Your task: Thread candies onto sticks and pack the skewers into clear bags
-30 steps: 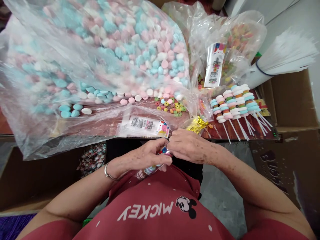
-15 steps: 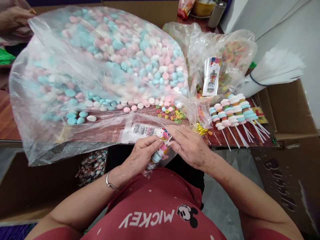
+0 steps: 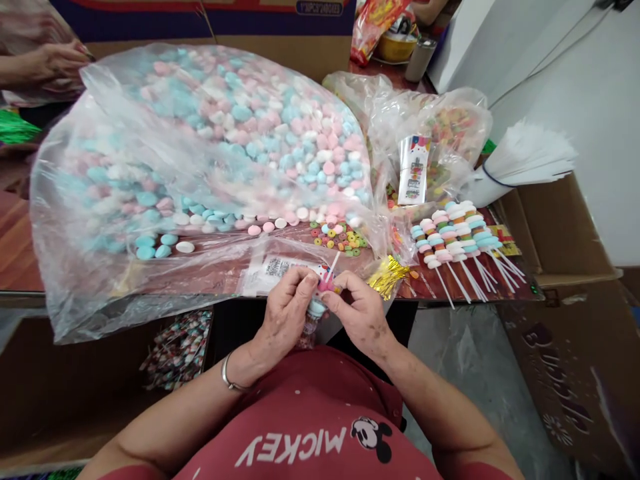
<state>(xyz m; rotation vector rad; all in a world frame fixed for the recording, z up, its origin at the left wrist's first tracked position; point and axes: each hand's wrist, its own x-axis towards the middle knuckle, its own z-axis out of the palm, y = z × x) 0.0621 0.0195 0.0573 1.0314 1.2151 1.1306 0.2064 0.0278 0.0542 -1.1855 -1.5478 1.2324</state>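
Observation:
A wrapped candy skewer [image 3: 315,309] with a white stick pointing up stands between my hands at the table's front edge. My left hand [image 3: 286,312] has thumb and fingers closed on its left side, near the printed top of the wrapper. From the right, my right hand [image 3: 359,312] pinches the wrapper's gathered neck below the stick. Just behind my hands lie printed clear bags [image 3: 257,275]. Gold twist ties [image 3: 389,275] are to the right of them. Several unwrapped candy skewers [image 3: 450,233] lie in a row farther right.
A large clear bag of pastel candies [image 3: 220,133] covers the left and middle table. Loose candy rings [image 3: 345,241] lie behind my hands. White sticks [image 3: 533,157] are bundled at right. Another person's hands [image 3: 55,65] show at upper left. Boxes [image 3: 565,360] stand below.
My right hand has moved off the gold ties and its fingers have curled into a pinch at the wrapper's neck. The stick stands more visible. The whole view has shifted slightly.

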